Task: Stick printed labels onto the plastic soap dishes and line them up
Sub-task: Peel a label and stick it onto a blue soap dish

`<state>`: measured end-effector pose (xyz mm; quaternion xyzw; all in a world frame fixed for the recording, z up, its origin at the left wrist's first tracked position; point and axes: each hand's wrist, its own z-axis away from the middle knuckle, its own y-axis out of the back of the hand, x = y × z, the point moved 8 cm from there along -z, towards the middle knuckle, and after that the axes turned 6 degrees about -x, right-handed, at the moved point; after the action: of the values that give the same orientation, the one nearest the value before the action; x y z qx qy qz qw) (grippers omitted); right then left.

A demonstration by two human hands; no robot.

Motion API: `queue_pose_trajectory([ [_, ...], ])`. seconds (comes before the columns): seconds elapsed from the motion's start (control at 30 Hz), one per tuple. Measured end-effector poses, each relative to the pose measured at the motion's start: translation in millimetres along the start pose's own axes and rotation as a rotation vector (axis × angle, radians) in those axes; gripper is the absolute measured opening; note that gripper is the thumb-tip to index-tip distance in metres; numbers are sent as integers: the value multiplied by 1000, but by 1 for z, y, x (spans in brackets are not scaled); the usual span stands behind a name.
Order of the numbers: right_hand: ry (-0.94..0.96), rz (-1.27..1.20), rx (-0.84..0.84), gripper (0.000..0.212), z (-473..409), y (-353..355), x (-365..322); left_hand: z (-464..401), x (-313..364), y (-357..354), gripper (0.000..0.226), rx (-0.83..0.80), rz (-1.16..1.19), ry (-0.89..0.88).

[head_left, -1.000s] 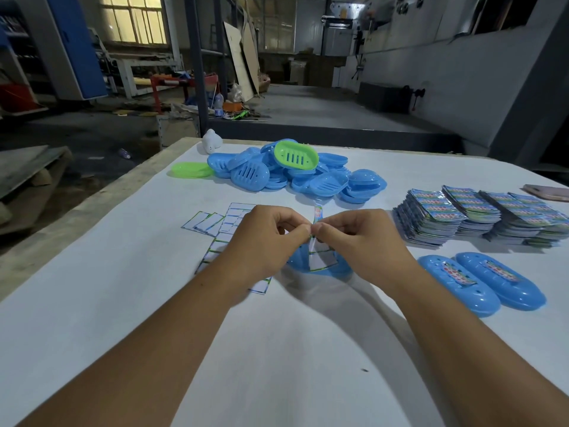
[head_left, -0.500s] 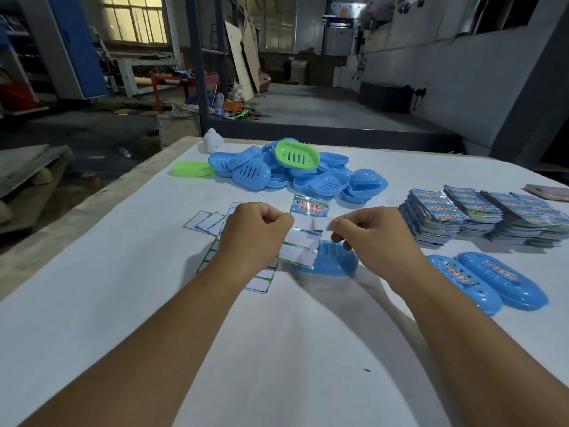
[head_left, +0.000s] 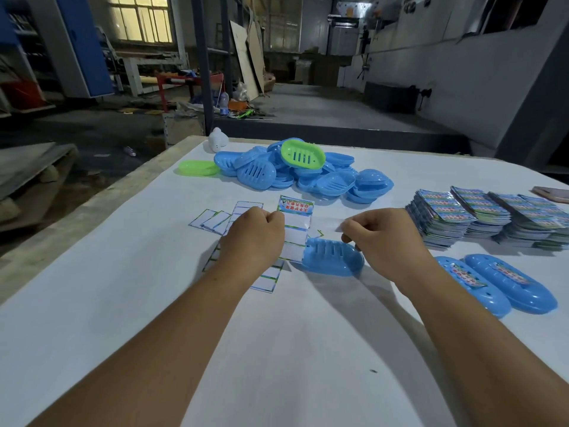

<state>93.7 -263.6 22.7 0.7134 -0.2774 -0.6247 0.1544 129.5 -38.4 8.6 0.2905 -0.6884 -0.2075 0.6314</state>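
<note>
Meanwhile, I saw the left hand pinching the label sheet above the table, the right hand pinching a hidden sliver over the blue soap dish.

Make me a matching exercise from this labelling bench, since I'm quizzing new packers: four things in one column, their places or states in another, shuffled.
Things:
1. label sheet
2. green soap dish
3. two labelled blue dishes
4. label stacks

Places or states:
A. on top of the blue pile
B. side by side at the near right
C. in the left hand
D. piled at the right, beyond the labelled dishes

Pairs: 1-C, 2-A, 3-B, 4-D
</note>
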Motion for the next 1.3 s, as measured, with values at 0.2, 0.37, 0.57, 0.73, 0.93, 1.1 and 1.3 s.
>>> queue_pose_trajectory([
  [0.2,-9,-70,119,22,0,19,1,-9,-9,16,27,43,-13,54],
  [0.37,8,-55,72,18,4,12,-4,-9,-14,35,31,147,-463,-4],
  [0.57,-6,-9,55,20,4,8,-3,-8,-12,40,25,177,-697,-37],
  [0.73,48,-21,62,24,9,5,-12,8,14,24,14,25,181,-151],
  [0.93,142,-16,37,22,13,-1,-23,30,40,-15,7,-271,487,-228],
  [1.1,209,-20,26,22,12,-2,-24,34,41,-20,5,-303,518,-197],
  [1.3,331,23,-82,20,11,-13,-30,30,35,-13,17,-224,492,-160],
])
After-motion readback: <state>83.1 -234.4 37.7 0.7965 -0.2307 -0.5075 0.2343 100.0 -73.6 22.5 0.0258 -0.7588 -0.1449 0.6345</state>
